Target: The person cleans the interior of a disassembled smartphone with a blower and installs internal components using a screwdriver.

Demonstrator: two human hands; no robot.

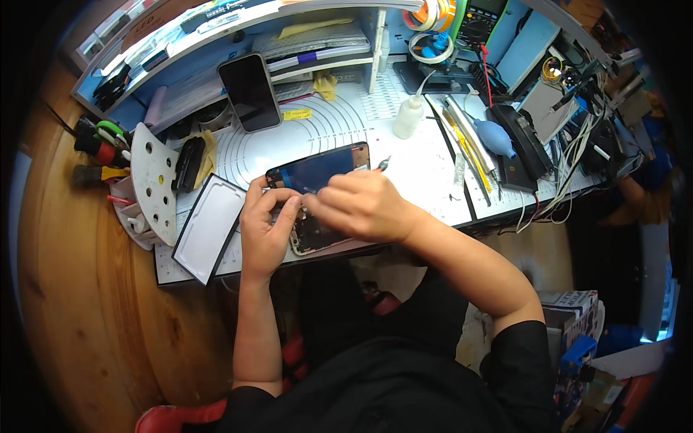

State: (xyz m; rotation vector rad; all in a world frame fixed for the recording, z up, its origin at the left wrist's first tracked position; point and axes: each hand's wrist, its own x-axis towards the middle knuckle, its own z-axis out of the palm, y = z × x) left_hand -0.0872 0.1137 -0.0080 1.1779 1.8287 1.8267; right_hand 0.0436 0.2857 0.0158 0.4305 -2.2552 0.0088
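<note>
An opened smartphone (310, 234) lies on the white work mat (404, 155), its dark screen panel (317, 169) lifted and tilted back. My left hand (266, 227) grips the phone body's left edge. My right hand (361, 206) is over the phone, pinching a thin metal tool, likely tweezers (382, 164), whose tip pokes out beyond the knuckles. The phone's insides are mostly hidden under my right hand.
A white-faced panel with black rim (209, 227) lies left of the phone. A dark phone (250, 92) leans against the shelf. A squeeze bottle (408, 115), blue air blower (497, 137), tool holder (151, 180), multimeter (480, 18) and tape rolls (431, 47) stand around.
</note>
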